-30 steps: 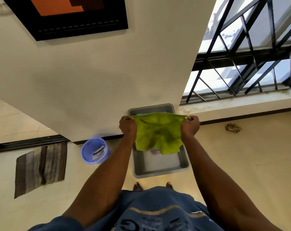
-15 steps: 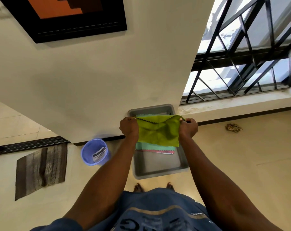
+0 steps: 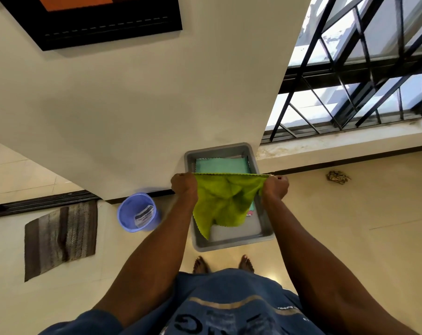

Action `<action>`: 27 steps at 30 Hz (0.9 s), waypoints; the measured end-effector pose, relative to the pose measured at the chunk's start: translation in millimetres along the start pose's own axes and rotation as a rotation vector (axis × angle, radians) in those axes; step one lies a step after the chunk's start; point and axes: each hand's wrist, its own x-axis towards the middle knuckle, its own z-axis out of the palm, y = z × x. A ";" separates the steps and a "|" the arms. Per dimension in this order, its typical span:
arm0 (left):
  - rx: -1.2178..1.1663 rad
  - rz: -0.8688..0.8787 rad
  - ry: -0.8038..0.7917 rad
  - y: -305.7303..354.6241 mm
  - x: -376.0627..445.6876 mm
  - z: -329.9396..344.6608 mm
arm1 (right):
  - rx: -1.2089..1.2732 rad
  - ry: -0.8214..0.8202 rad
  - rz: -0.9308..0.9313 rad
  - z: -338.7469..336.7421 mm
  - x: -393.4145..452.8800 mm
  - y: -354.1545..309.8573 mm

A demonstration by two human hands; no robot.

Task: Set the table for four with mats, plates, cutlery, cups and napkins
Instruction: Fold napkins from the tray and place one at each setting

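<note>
A lime green cloth napkin (image 3: 225,201) hangs stretched between my two hands above a grey plastic tub (image 3: 265,228) on the floor. My left hand (image 3: 184,186) pinches its upper left corner and my right hand (image 3: 275,187) pinches its upper right corner. The cloth's top edge is pulled taut and the rest droops loose. In the tub lies a teal cloth (image 3: 222,165), partly hidden behind the green one.
A cream wall (image 3: 132,105) stands just beyond the tub. A purple bucket (image 3: 138,215) sits on the floor left of the tub, a striped mat (image 3: 60,238) further left. A barred window (image 3: 362,81) is on the right. My bare feet (image 3: 223,263) stand near the tub.
The green cloth was bunched shorter half a second ago; it now hangs open and longer, with its top edge drawn out wider between my hands.
</note>
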 end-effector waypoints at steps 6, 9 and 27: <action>0.636 0.238 -0.018 -26.8 5.9 -4.0 | -0.085 -0.072 0.053 2.0 -1.8 12.9; 0.203 0.017 -0.084 -35.6 8.7 3.0 | -0.108 -0.144 0.024 6.9 -8.3 25.5; 0.374 0.368 -0.391 -54.0 -30.6 39.3 | -0.125 -0.476 -0.212 24.2 -54.2 36.7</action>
